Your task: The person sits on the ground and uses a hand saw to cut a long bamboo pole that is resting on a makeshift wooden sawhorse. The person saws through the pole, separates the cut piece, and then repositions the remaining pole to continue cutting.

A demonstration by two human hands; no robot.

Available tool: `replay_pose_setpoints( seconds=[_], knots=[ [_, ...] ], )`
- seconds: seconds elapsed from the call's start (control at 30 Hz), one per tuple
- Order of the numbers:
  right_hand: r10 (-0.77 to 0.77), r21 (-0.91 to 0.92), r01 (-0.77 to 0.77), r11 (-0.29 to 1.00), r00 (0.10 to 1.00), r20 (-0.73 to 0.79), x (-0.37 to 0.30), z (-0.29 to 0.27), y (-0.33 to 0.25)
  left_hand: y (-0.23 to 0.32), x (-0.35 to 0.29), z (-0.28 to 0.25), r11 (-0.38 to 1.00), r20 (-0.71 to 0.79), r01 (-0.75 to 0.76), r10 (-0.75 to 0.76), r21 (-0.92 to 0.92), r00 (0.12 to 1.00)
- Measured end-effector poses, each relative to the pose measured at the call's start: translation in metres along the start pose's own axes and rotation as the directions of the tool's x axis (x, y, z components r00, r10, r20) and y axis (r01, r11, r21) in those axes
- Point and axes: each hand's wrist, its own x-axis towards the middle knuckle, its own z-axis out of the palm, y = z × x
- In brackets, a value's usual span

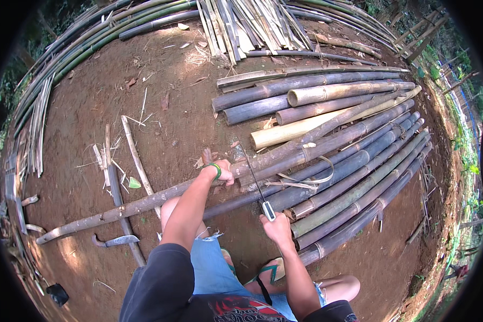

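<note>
A long, rough wooden pole (108,215) runs slantwise from the lower left up onto the bamboo stack at the right. My left hand (225,173) is closed on the pole, with a green band at the wrist. In my right hand (277,228) is the pale grip of a hand saw (268,210), fingers wrapped round it. The saw's thin, dark blade (254,174) points away from me and crosses the pole just right of my left hand. Whether its teeth have cut into the wood cannot be made out. My bent left leg is beside the pole.
Several bamboo poles (354,155) lie side by side at the right, with a curled strip (327,174) on them. A curved machete (118,241) rests at the lower left by a dark pole (115,188). Split bamboo slats (252,27) are heaped at the back.
</note>
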Motion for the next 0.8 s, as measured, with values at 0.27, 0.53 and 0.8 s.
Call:
replay_pose_setpoints(
  seconds=[0.27, 0.53, 0.8],
  knots=[
    [0.013, 0.000, -0.013, 1.000, 0.999, -0.030, -0.001, 0.014, 0.019, 0.010, -0.010, 0.025, 0.990, -0.177, 0.024, 0.001, 0.140, 0.984],
    [0.026, -0.098, -0.025, 0.995, 1.000, 0.011, -0.020, -0.008, 0.029, 0.003, -0.012, 0.124, 0.928, -0.629, 0.139, 0.120, 0.346, 0.768],
    [-0.040, 0.078, 0.047, 0.996, 0.994, -0.098, -0.046, -0.052, 0.012, 0.005, -0.037, 0.001, 0.990, -0.180, -0.064, 0.086, 0.127, 0.980]
  ],
)
